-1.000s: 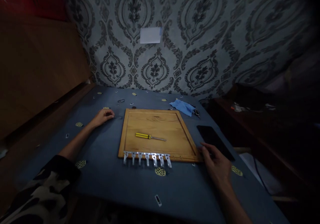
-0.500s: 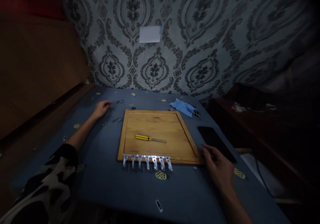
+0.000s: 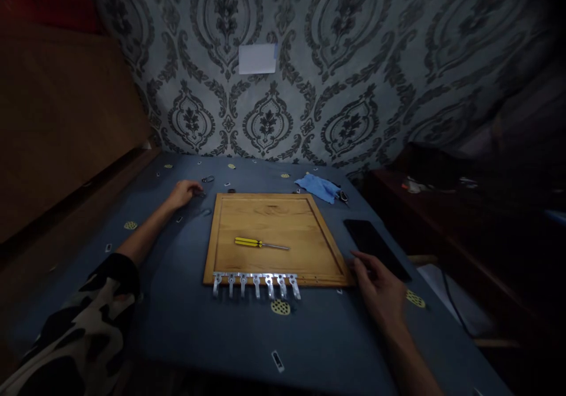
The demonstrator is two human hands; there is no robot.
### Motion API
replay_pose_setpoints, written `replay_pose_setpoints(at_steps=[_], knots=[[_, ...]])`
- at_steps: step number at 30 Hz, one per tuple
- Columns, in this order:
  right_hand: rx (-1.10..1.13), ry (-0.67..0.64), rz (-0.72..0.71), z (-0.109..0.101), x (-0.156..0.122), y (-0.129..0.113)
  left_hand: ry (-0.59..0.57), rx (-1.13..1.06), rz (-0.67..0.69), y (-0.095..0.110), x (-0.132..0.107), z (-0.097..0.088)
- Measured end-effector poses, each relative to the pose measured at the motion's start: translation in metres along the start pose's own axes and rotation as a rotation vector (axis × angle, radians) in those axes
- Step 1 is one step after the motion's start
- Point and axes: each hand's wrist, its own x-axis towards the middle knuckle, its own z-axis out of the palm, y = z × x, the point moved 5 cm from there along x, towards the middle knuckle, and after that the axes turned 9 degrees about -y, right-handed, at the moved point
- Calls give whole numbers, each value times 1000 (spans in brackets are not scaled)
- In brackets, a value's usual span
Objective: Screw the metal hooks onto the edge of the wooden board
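A square framed wooden panel [image 3: 269, 219] lies flat on the blue cloth, with a yellow-handled screwdriver [image 3: 260, 243] resting on it. A row of silver metal hooks [image 3: 256, 284] runs along the panel's near edge, the hooks hanging past it. Left of the panel's far corner, my left hand [image 3: 183, 195] has its fingertips closed around a small metal piece [image 3: 201, 195], too small to make out well. My right hand [image 3: 380, 287] is beside the panel's near right corner, fingers curled and tips together. Anything in that pinch is too small to see.
A dark flat slab [image 3: 375, 246] lies right of the panel. Behind it are a blue cloth [image 3: 318, 187] and scissors-like handles [image 3: 344, 196]. A small metal ring [image 3: 209, 178] lies beyond my left hand. A patterned wall closes off the back, and a wooden cabinet [image 3: 66, 125] stands left.
My left hand has moved slightly right, and its fingertips have closed on a small metal piece. My right hand stays by the panel's corner. The whole view has shifted slightly.
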Motion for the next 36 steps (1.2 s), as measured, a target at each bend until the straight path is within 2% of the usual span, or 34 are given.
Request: replay_pose_setpoints(at_steps=[4, 7, 11, 15, 21, 30, 36], knots=[[4, 6, 14, -1, -1, 0, 59, 53, -51, 0, 9, -18], [15, 4, 14, -2, -1, -2, 113, 108, -99, 5, 22, -23], [24, 2, 1, -3, -1, -4, 127, 176, -154, 12, 33, -19], [42, -6, 5, -2, -2, -4, 120, 233, -191, 15, 32, -16], [13, 7, -3, -2, -3, -2, 120, 267, -192, 12, 20, -21], [18, -8, 8, -1, -2, -1, 102, 226, -183, 13, 30, -16], [0, -15, 4, -2, -2, -5, 95, 254, -184, 15, 26, -17]])
